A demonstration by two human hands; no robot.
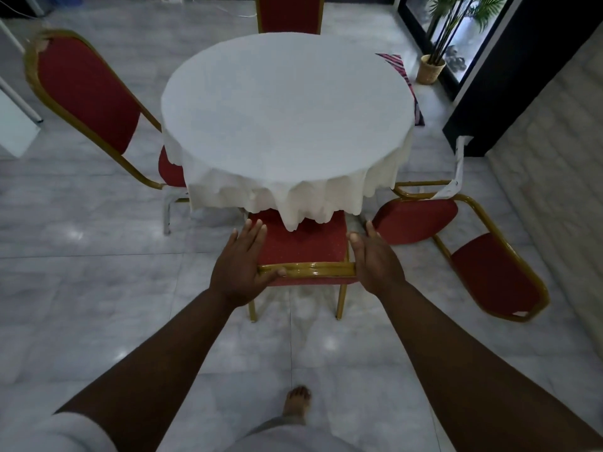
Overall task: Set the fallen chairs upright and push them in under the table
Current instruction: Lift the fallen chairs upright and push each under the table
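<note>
A round table (287,106) with a white cloth stands in the middle. Directly in front of me is an upright red chair with a gold frame (303,246), its seat partly under the hanging cloth. My left hand (241,265) presses the left end of its top rail, thumb over the rail, fingers stretched forward. My right hand (375,262) holds the right end the same way. A second red chair (489,272) lies fallen on the floor right of the table. Another chair (88,93) stands upright at the table's left, and one more (290,14) at the far side.
A potted palm in a woven basket (430,68) and a striped mat (404,76) are at the back right by a dark door frame (473,102). A white panel (16,125) leans at the left. My bare foot (297,401) is on the grey tiled floor.
</note>
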